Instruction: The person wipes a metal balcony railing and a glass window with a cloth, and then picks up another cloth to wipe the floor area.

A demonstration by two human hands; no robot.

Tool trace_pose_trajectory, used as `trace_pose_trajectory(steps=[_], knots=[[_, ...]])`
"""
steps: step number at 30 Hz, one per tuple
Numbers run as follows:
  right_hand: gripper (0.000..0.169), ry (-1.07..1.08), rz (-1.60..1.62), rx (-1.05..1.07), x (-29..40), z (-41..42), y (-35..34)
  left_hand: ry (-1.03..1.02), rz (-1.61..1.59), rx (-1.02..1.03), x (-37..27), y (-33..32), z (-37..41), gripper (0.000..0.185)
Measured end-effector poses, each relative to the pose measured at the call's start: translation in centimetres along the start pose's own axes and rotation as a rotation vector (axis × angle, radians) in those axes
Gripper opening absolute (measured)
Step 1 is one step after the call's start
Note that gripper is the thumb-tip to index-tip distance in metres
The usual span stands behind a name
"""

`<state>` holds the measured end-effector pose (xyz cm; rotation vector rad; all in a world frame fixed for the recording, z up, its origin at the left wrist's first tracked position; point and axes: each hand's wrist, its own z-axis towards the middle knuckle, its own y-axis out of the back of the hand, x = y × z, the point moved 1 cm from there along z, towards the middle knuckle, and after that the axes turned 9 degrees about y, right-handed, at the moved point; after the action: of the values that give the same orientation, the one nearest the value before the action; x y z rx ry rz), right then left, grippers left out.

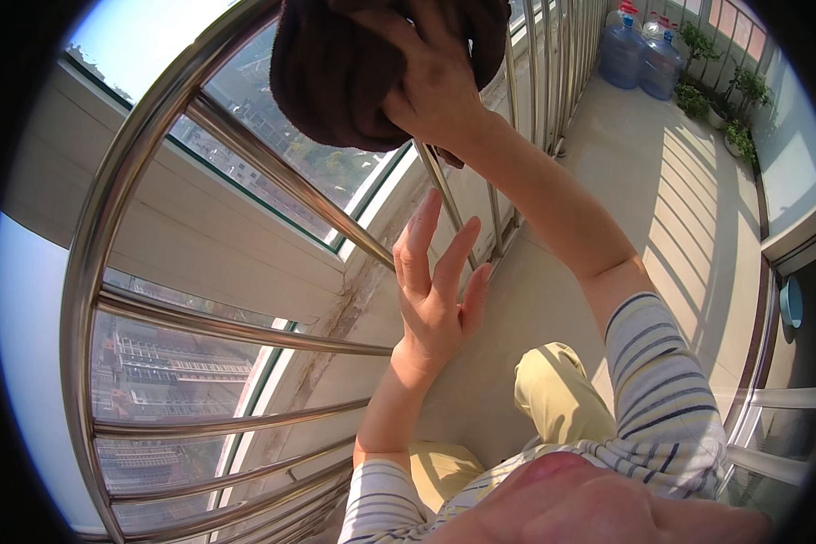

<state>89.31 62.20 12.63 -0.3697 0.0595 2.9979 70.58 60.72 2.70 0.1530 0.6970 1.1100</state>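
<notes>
A dark brown cloth [336,81] is bunched over the metal railing at the top of the view. My right hand [442,92] grips it, fingers pressed into its folds, with that arm stretched far forward. The cloth hides the part of the rail beneath it. Lower down, my left hand [432,292] is raised with its fingers spread and nothing in it. It appears in front of the railing's bars; whether it touches one I cannot tell. The shiny handrail [85,224] curves down the left side, with a metal bar [245,330] running from it behind my left wrist.
Beyond the railing are window glass [170,367] and a wall base with peeling paint [333,306]. Large blue water bottles [622,58] and potted plants [741,136] stand at the balcony's far end. A light blue basin [791,302] is at the right, past a door track.
</notes>
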Motion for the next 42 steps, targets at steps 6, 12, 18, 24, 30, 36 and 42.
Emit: trace_pose_trajectory(steps=[6,12,18,24,30,36,42], knots=[[0.027,-0.367,-0.365,0.155,-16.6,0.3,-2.1,-0.104,0.097,0.125,-6.1,2.5,10.4,0.041],[0.021,-0.838,0.283,-0.083,-9.5,-1.2,-1.4,-0.095,0.262,0.178,-6.8,2.5,18.5,0.039],[0.037,-1.161,0.343,0.228,-3.8,-6.6,-1.9,0.043,0.497,0.174,-4.2,2.6,25.0,0.047],[0.027,-1.609,0.377,0.335,-0.5,-17.8,0.2,0.104,0.873,0.215,-1.8,-0.6,23.7,0.048],[0.029,-1.887,0.127,0.188,-2.6,-23.9,6.0,0.0,0.721,0.181,-1.9,-1.8,24.4,0.037],[0.036,-2.634,0.416,-0.36,-2.8,-10.7,13.0,0.661,-0.097,0.336,-3.3,-4.6,16.5,0.042],[0.03,-2.523,0.864,-0.41,-2.9,-8.4,17.0,1.497,-0.96,0.432,-1.5,-11.4,8.9,0.049]])
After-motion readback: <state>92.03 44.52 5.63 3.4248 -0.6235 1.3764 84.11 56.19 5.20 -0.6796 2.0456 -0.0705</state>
